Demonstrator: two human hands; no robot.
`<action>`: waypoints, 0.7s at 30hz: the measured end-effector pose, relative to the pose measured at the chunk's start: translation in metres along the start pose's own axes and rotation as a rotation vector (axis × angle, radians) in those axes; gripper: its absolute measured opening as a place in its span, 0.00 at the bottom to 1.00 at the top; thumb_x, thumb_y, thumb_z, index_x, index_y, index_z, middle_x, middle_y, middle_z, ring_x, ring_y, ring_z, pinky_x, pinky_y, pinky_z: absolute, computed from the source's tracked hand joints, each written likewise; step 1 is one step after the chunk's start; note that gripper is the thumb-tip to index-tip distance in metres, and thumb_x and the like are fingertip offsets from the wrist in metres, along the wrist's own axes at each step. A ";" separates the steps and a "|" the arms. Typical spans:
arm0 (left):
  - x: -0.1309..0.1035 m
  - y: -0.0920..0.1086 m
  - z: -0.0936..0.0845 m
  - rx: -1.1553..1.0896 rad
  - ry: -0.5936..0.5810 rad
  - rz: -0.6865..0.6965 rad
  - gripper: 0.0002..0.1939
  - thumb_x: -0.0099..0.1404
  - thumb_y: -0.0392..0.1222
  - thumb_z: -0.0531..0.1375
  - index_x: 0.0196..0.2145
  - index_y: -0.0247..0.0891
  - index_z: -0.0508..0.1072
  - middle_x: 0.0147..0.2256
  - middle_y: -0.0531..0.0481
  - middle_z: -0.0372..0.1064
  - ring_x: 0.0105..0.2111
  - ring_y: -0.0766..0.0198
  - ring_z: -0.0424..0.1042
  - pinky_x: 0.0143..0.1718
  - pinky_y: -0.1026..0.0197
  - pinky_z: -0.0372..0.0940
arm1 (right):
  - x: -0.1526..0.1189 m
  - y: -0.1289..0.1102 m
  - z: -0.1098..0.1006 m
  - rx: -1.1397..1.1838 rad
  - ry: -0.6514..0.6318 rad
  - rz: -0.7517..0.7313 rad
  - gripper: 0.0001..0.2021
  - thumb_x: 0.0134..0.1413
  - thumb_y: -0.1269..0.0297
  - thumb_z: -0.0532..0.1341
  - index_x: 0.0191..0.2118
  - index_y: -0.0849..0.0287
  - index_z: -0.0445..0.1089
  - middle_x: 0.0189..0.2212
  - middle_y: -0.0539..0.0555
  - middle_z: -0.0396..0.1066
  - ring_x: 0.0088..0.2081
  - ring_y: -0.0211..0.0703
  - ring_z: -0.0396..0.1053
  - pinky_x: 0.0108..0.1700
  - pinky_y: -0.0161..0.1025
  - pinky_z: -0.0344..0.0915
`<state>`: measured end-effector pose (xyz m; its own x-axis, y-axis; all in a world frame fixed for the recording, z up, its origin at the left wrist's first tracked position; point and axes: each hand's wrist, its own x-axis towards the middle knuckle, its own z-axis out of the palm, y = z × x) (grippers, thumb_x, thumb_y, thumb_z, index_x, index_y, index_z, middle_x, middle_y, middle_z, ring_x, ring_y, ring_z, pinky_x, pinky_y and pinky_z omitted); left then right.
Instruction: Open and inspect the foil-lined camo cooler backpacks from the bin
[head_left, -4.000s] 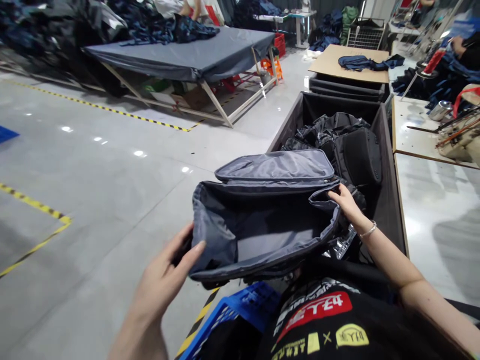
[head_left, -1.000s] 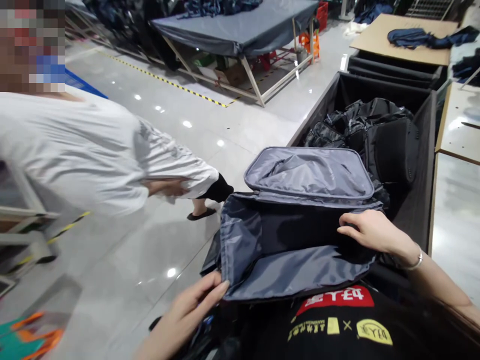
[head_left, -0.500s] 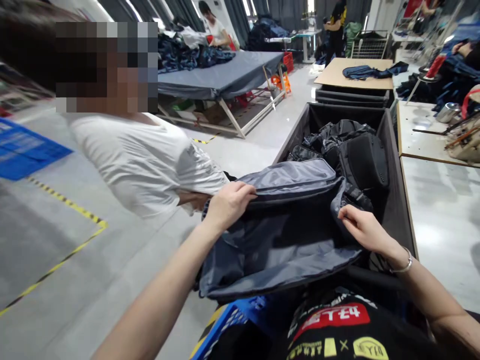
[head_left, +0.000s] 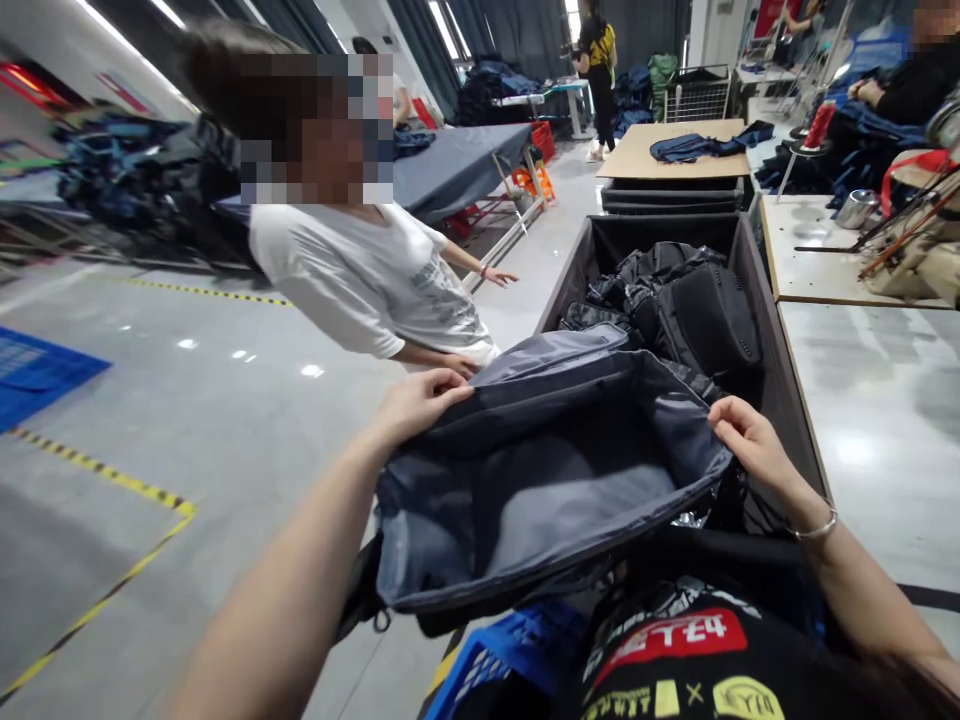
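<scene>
A dark backpack [head_left: 570, 490] with a grey lining lies unzipped in front of me, its mouth spread wide and its inside facing up. My left hand [head_left: 429, 402] pinches the far left part of its rim. On the right, my right hand [head_left: 742, 435] has thumb and fingers closed on the edge of the opening. The backpack's lid flap [head_left: 555, 352] is folded back on the far side. Most of the outer shell is hidden beneath the lining.
A dark fabric bin [head_left: 559, 285] holding several black backpacks [head_left: 705, 310] stands ahead. A person in a white shirt [head_left: 360, 270] stands close on the left. The white worktable [head_left: 870, 390] runs along the right. A blue crate [head_left: 487, 670] sits below me.
The backpack's mouth is spread wider, and my right hand has moved outward along its rim. My view has shifted left. The person in white now has an arm stretched out.
</scene>
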<state>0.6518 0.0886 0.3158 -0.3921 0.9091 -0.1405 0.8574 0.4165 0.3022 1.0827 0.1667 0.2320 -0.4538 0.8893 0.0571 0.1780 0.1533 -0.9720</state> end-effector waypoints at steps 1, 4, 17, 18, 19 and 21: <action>-0.005 0.001 0.002 -0.010 0.005 0.001 0.25 0.49 0.61 0.52 0.31 0.36 0.72 0.27 0.50 0.69 0.29 0.62 0.65 0.29 0.64 0.56 | -0.002 0.001 0.000 0.002 -0.015 0.000 0.06 0.54 0.62 0.54 0.34 0.59 0.62 0.25 0.48 0.57 0.25 0.34 0.52 0.27 0.32 0.51; -0.022 0.002 0.007 -0.048 0.023 0.016 0.23 0.52 0.59 0.52 0.32 0.36 0.71 0.27 0.50 0.69 0.29 0.62 0.66 0.30 0.64 0.57 | -0.006 0.005 -0.001 0.013 -0.080 0.006 0.06 0.55 0.61 0.53 0.35 0.59 0.60 0.26 0.48 0.56 0.26 0.34 0.52 0.28 0.32 0.52; -0.127 0.016 0.053 0.191 0.456 0.674 0.13 0.63 0.30 0.50 0.37 0.37 0.73 0.32 0.45 0.70 0.32 0.65 0.67 0.34 0.64 0.63 | -0.008 0.010 -0.021 -0.061 -0.491 0.065 0.11 0.54 0.57 0.57 0.36 0.60 0.65 0.28 0.51 0.61 0.27 0.35 0.57 0.29 0.33 0.56; -0.134 0.018 0.058 0.209 0.473 0.683 0.12 0.62 0.29 0.51 0.38 0.36 0.72 0.33 0.45 0.70 0.32 0.64 0.67 0.34 0.64 0.63 | 0.000 0.011 -0.022 -0.034 -0.441 0.068 0.12 0.53 0.56 0.58 0.37 0.60 0.65 0.27 0.50 0.62 0.27 0.35 0.57 0.29 0.33 0.56; -0.141 0.019 0.063 0.224 0.486 0.682 0.13 0.61 0.28 0.52 0.39 0.36 0.72 0.33 0.45 0.70 0.32 0.64 0.67 0.35 0.63 0.64 | 0.010 0.014 -0.022 0.000 -0.361 0.067 0.13 0.53 0.54 0.58 0.37 0.60 0.66 0.26 0.50 0.61 0.27 0.35 0.57 0.29 0.33 0.56; -0.155 0.017 0.072 0.252 0.493 0.670 0.15 0.60 0.26 0.53 0.42 0.36 0.71 0.34 0.44 0.70 0.34 0.62 0.67 0.37 0.61 0.64 | 0.034 0.019 -0.017 0.067 -0.191 0.083 0.16 0.53 0.51 0.58 0.36 0.62 0.67 0.24 0.49 0.60 0.25 0.34 0.57 0.28 0.32 0.56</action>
<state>0.7511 -0.0449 0.2751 0.1718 0.8844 0.4340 0.9847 -0.1664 -0.0508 1.0852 0.2074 0.2194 -0.5987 0.7986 -0.0614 0.1661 0.0488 -0.9849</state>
